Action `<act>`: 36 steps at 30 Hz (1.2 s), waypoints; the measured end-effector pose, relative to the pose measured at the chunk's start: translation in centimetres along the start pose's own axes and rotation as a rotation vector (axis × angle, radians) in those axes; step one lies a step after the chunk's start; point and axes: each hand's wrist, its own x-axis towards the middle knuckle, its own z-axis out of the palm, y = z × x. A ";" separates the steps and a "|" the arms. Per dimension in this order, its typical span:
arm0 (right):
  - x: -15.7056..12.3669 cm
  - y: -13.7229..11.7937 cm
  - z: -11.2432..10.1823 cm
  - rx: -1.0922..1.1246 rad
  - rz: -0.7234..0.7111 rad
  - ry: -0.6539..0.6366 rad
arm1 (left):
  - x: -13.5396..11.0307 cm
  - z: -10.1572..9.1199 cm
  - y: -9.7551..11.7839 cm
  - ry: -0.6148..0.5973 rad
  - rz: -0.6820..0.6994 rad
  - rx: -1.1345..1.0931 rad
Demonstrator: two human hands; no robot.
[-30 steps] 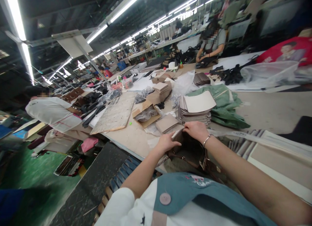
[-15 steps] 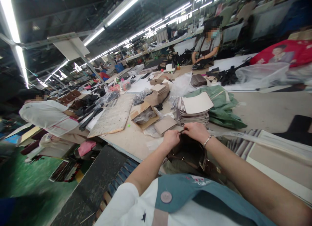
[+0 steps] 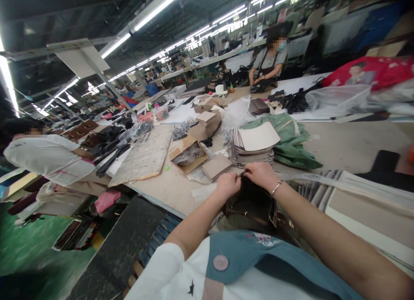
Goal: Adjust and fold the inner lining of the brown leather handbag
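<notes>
A dark brown bag (image 3: 249, 205) with its mouth open stands at the near table edge, close to my body. My left hand (image 3: 228, 184) is closed on the left part of the bag's far rim. Beside it my right hand (image 3: 259, 175), with a bracelet at the wrist, pinches the same rim. The two hands are almost touching, and the fingertips are partly hidden. Metal fittings show on the bag's near edge. Just beyond the hands stand a stack of pale panels (image 3: 255, 140) and a smaller beige stack (image 3: 216, 167).
An open cardboard box (image 3: 188, 154) lies left of the stacks, and a green sack (image 3: 284, 140) lies behind them. More panels (image 3: 368, 205) lie at the right under clear plastic. One co-worker (image 3: 268, 62) works across the table, another (image 3: 48, 157) at the left.
The view has turned slightly to the right, so the surroundings sit further left. Both hands keep hold of the bag's rim in nearly the same place.
</notes>
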 end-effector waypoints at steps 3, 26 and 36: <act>0.0 -0.1 -0.1 -0.008 0.010 -0.009 | 0.3 -0.2 -0.5 0.005 0.013 -0.149; -9.8 1.1 -0.4 0.224 0.221 0.200 | 2.1 0.9 -1.0 0.006 0.112 -0.186; -14.2 -2.2 3.7 0.202 0.423 0.088 | 3.0 0.4 -0.7 -0.028 0.177 -0.158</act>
